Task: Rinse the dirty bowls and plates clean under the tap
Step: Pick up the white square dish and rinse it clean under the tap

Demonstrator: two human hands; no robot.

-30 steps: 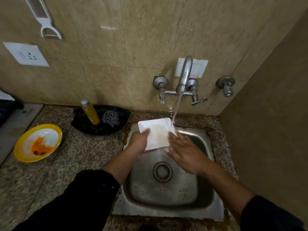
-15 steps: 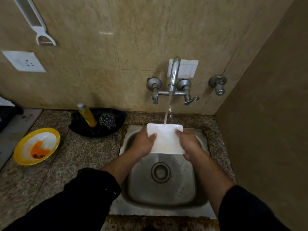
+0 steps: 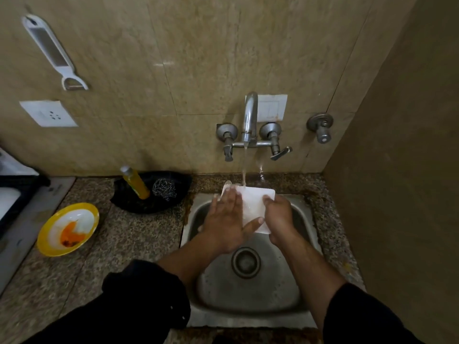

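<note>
Your right hand (image 3: 279, 219) pinches the right edge of the small white square plate (image 3: 257, 206), thumb on top, while your left hand (image 3: 224, 219) lies flat on the plate's left half, fingers straight, apparently to rub the surface. You hold the plate above the back of the square stainless-steel sink (image 3: 248, 294), where the water stream (image 3: 244, 167) from the chrome wall tap (image 3: 249, 115) strikes its far edge; held so, the runoff should fall into the basin, not onto the counter. The sink's front half, below the plate, is free for turning it. Right of the sink there is only a narrow strip of counter before the beige side wall (image 3: 397, 170), so swing leftward. Left of the sink the speckled granite counter (image 3: 139, 244) is open; the round yellow-rimmed bowl (image 3: 68, 229), smeared orange, waits there well apart, and a black dish (image 3: 149, 207) sits just beside the sink's back-left corner.
</note>
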